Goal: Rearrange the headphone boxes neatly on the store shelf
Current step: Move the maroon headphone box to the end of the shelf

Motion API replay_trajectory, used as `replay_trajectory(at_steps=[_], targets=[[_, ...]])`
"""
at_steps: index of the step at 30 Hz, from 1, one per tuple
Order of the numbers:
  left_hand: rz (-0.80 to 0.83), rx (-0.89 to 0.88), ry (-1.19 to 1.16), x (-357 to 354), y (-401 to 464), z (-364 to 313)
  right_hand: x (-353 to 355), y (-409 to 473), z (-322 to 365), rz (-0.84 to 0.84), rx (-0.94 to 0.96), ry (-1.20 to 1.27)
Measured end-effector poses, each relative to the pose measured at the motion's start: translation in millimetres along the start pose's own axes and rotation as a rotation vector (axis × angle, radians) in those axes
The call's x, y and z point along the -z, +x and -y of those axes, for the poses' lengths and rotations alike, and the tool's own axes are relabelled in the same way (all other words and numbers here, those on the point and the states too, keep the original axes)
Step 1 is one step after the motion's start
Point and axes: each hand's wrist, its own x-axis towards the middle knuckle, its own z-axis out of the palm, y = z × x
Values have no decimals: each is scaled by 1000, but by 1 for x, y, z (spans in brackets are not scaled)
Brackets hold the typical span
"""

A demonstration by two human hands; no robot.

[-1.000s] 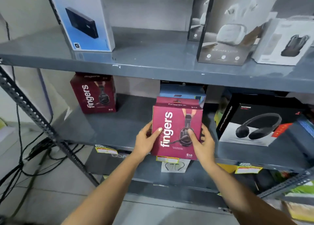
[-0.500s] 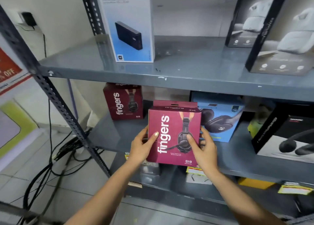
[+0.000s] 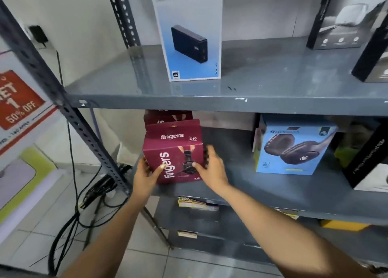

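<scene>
A maroon "fingers" headphone box [image 3: 174,149] stands on the left part of the grey middle shelf [image 3: 273,189], just in front of a second maroon "fingers" box [image 3: 168,116] that it mostly hides. My left hand [image 3: 147,173] grips its lower left corner with the thumb on the front face. On the box's right side my right hand [image 3: 211,165] holds on, fingers wrapped around the edge. A blue headphone box [image 3: 294,149] stands further right on the same shelf.
A white and blue power bank box [image 3: 191,31] stands on the upper shelf [image 3: 210,101]. Black boxes [image 3: 344,15] sit at the upper right, and another black box [image 3: 369,162] at the right edge. A slanted shelf post [image 3: 69,109] and floor cables [image 3: 88,195] are on the left.
Both hands carried the maroon box left and back onto the shelf, in front of the other maroon box. The camera swung left and the blue box now stands apart on the right.
</scene>
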Motion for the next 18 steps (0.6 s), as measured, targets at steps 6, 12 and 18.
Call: replay_trajectory(at_steps=[6, 12, 18], targets=[[-58, -44, 83, 11, 21, -6, -11, 17, 12, 43, 5, -4], [-95, 53, 206, 6, 17, 3, -4, 14, 6, 154, -15, 41], [-186, 341, 178, -23, -14, 11, 35, -4, -28, 158, -68, 24]])
